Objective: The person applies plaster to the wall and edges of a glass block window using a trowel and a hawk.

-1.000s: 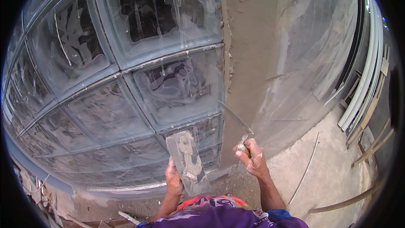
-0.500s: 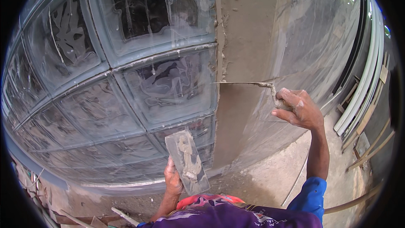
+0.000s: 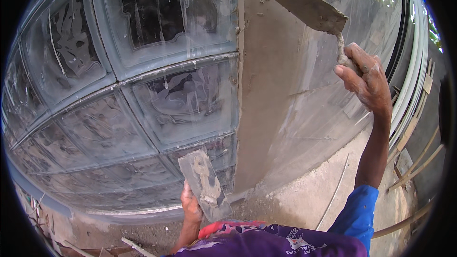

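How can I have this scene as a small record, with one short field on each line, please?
Left hand: holds a flat grey board
On the board: a streak of wet-looking mortar
Right hand: grips a trowel by its handle
Trowel blade: smeared, its tip toward the picture's upper left
Wall: a grey-brown plaster strip, right of glass blocks
Far right: long pale pipes
Unclear: whether the blade touches the plaster

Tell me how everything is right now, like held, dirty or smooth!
Trowel: held up, smeared with paste
Right hand: gripping the trowel's handle
Board: held, smeared with gray paste
Left hand: holding the board
Glass blocks: streaked with drips
Plaster strip: mostly smooth
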A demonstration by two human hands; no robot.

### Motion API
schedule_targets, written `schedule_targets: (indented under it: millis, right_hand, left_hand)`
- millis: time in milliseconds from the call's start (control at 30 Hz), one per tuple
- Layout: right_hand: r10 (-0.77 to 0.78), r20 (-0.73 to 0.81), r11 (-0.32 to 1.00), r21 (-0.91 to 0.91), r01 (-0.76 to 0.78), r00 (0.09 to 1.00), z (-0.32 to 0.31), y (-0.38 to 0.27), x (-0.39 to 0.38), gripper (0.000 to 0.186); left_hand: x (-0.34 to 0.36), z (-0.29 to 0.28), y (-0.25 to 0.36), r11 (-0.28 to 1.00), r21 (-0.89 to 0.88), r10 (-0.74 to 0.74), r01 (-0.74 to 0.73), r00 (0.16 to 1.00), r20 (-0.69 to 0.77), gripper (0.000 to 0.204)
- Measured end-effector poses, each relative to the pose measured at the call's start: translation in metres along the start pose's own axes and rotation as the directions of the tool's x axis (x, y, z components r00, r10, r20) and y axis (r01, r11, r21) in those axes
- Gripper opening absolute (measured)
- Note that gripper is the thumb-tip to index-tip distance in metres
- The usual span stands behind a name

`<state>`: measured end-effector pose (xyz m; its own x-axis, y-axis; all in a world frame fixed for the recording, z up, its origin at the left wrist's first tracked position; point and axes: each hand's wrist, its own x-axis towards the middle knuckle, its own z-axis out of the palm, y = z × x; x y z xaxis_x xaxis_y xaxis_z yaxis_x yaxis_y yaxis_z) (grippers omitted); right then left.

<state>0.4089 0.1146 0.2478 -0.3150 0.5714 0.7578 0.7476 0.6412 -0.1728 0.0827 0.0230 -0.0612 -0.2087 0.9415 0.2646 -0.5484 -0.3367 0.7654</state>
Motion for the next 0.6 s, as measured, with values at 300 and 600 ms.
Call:
schedule_targets:
  millis: [300,600]
  right_hand:
    - [-0.036,0.531,0.824,0.495,-0.276,0.846,0.109,0.033,-0.093,0.029]
    - [0.084,0.524,0.648,0.617,-0.446,0.848,0.143,0.064,-0.100,0.023]
  left_hand:
    - [-0.003,-0.004,0.006,1.000,-0.005,-0.021,0.021,1.000,0.012,0.054]
    - [-0.005,-0.001,0.007,0.996,-0.001,-0.087,0.087,0.996,-0.025,0.055]
